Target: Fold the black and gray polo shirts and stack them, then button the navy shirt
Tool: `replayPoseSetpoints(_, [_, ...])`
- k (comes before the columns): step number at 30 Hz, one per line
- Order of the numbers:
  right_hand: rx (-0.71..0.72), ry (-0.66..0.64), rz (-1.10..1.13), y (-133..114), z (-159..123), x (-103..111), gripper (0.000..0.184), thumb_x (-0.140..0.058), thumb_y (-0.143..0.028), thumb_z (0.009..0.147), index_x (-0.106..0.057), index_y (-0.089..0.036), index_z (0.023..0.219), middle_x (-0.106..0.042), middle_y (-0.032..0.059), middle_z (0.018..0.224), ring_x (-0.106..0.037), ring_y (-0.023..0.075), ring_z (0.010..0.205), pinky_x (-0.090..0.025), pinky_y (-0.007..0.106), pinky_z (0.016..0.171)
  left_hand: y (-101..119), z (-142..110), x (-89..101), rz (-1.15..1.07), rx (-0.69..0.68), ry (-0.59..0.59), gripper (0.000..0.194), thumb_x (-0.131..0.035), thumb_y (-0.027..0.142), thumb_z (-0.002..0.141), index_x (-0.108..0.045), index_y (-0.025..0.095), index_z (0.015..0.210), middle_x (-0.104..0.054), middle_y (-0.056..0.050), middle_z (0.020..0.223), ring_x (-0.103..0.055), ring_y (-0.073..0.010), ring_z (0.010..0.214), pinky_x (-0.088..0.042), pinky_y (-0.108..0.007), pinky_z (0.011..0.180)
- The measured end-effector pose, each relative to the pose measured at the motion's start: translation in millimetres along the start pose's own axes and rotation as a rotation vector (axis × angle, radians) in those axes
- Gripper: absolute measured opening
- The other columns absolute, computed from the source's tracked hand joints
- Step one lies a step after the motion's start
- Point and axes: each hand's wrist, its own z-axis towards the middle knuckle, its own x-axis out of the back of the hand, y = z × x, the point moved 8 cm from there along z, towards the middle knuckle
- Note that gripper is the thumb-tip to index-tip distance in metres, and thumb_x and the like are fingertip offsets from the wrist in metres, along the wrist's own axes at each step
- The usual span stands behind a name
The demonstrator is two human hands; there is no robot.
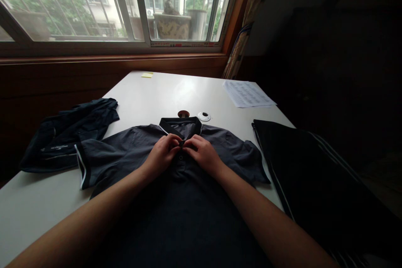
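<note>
A dark polo shirt point(185, 201) lies face up and spread out, its short sleeves edged in white and its collar point(169, 125) at the far end. Both hands meet at the placket just below the collar. My left hand point(163, 148) pinches the placket from the left, fingers closed on the cloth. From the right, my right hand point(201, 150) pinches the same spot, fingertips nearly touching the other hand's. Whatever small part sits between the fingertips is hidden. A button point(181, 157) shows on the placket just under the hands.
The white table point(150, 96) carries a folded dark garment point(69, 138) at left and dark striped clothing point(307, 176) at right. Printed papers point(248, 94), a yellow note point(147, 75), a cable hole point(184, 114) and its white cover point(204, 116) lie farther back. A barred window stands behind.
</note>
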Motion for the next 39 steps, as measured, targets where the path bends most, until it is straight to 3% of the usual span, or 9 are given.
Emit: replayPoseSetpoints(39, [-0.059,0.011,0.036,2.4,1.1,1.8,0.008,-0.069,-0.014,0.087,-0.068,-0.020,0.082,-0.062,-0.0004,0.084,-0.060,0.0159,0.083,-0.044,0.028,0.077,2.4,-0.7,3.1,0.039,0.034,0.021,0.022,-0.065,0.019,0.086,-0.061,0.023,0.107,-0.070,-0.003,0.092,-0.067,-0.0194,0.086,-0.052,-0.030,0.075])
